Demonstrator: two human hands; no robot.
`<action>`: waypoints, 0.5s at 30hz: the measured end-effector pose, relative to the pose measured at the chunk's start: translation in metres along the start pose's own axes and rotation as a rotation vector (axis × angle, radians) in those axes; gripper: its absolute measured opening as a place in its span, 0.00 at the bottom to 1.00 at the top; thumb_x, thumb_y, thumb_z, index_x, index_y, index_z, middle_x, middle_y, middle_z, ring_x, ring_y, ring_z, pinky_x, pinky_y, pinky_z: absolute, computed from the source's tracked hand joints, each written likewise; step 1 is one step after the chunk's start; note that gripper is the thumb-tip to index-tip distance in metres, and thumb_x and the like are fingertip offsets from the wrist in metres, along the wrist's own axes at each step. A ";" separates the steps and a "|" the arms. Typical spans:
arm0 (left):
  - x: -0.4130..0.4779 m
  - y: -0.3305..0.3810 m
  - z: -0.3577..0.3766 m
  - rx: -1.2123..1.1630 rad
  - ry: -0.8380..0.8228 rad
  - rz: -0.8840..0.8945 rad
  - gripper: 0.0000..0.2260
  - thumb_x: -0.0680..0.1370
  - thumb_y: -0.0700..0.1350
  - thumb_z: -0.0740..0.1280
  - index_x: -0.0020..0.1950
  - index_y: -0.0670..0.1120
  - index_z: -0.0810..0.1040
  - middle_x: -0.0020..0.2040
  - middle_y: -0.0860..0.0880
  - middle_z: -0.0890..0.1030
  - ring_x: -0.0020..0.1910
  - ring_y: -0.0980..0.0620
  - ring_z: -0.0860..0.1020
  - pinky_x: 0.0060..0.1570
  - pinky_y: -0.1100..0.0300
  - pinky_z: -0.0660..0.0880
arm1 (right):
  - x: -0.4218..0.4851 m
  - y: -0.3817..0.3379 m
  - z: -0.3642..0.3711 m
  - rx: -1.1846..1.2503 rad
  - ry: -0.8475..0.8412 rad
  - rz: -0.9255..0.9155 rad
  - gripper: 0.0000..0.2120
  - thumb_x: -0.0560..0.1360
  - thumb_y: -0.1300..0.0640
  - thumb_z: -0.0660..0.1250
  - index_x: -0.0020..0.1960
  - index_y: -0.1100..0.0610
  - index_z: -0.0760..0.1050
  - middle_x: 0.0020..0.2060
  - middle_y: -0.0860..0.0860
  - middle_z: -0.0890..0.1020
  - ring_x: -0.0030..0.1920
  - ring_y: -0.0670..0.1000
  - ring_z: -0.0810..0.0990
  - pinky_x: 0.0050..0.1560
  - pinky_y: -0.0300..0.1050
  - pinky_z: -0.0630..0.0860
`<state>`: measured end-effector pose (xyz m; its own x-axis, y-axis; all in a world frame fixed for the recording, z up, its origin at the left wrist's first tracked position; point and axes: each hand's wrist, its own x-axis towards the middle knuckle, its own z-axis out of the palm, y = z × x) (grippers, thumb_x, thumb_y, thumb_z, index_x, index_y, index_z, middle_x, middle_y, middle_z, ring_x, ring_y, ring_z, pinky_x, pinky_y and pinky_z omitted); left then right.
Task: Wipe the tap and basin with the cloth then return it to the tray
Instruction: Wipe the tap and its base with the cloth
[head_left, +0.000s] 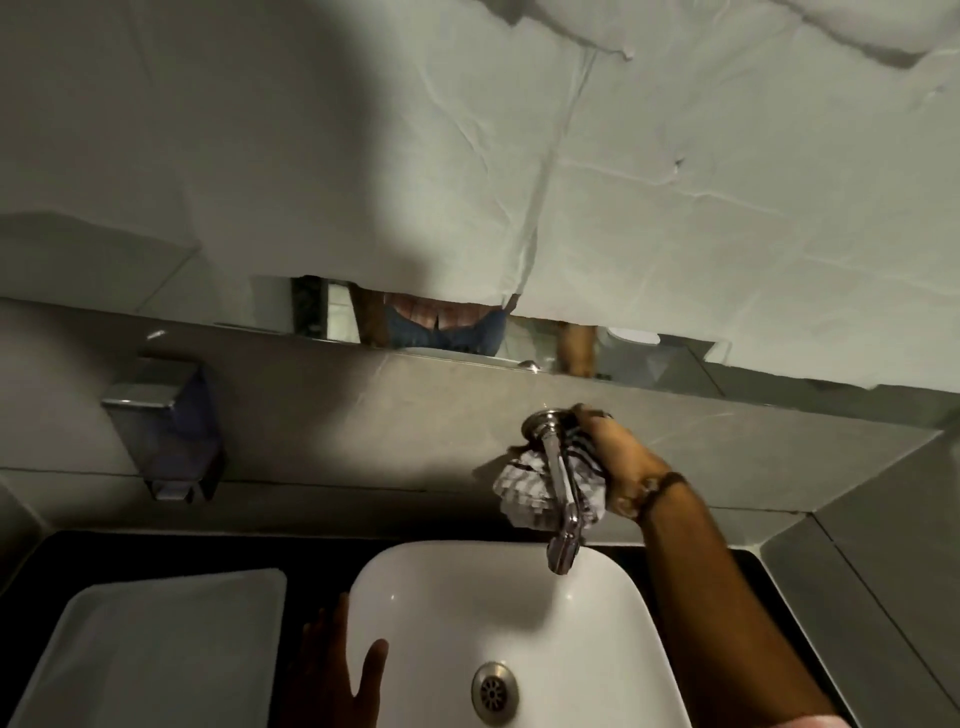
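Note:
A chrome tap (558, 483) juts from the grey tiled wall over a white basin (447, 582) with a metal drain (494, 690). My right hand (621, 467) grips a striped grey-and-white cloth (524, 488), which is wrapped around the tap's pipe close to the wall flange. My left hand (337, 670) rests flat on the basin's left rim with its fingers apart and nothing in it. A white tray (156, 654) lies on the dark counter to the left of the basin, with nothing on it.
A soap dispenser (166, 426) is fixed to the wall at the left. White paper (571, 156) covers most of the mirror above, leaving a low strip (441, 332) that reflects a person's clothing. A tiled side wall (883, 561) closes in at the right.

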<state>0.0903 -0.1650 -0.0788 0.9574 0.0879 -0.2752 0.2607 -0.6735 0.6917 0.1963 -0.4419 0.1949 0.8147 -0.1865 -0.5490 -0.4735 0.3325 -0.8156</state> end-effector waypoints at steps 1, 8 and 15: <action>0.000 0.000 0.000 0.005 0.005 -0.004 0.49 0.64 0.75 0.44 0.81 0.52 0.51 0.81 0.45 0.60 0.80 0.41 0.58 0.78 0.41 0.57 | 0.004 0.005 -0.011 0.134 -0.096 0.135 0.33 0.84 0.42 0.54 0.70 0.70 0.75 0.68 0.68 0.78 0.65 0.68 0.79 0.71 0.63 0.73; 0.000 0.007 -0.003 0.056 0.031 -0.002 0.51 0.62 0.77 0.43 0.80 0.51 0.51 0.80 0.45 0.62 0.78 0.43 0.61 0.78 0.43 0.58 | 0.021 0.038 -0.022 0.457 -0.237 0.309 0.36 0.82 0.37 0.57 0.71 0.67 0.76 0.70 0.67 0.78 0.70 0.68 0.76 0.76 0.70 0.65; -0.007 0.004 -0.001 0.050 0.067 0.014 0.49 0.65 0.78 0.41 0.80 0.53 0.52 0.80 0.45 0.63 0.78 0.43 0.62 0.77 0.42 0.60 | -0.018 0.049 0.010 -0.776 0.355 -0.475 0.21 0.83 0.39 0.59 0.62 0.53 0.79 0.55 0.55 0.84 0.54 0.56 0.85 0.55 0.49 0.79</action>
<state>0.0851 -0.1673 -0.0737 0.9674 0.1258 -0.2197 0.2424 -0.7108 0.6603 0.1616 -0.4129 0.1663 0.8896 -0.4538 -0.0510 -0.3140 -0.5268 -0.7899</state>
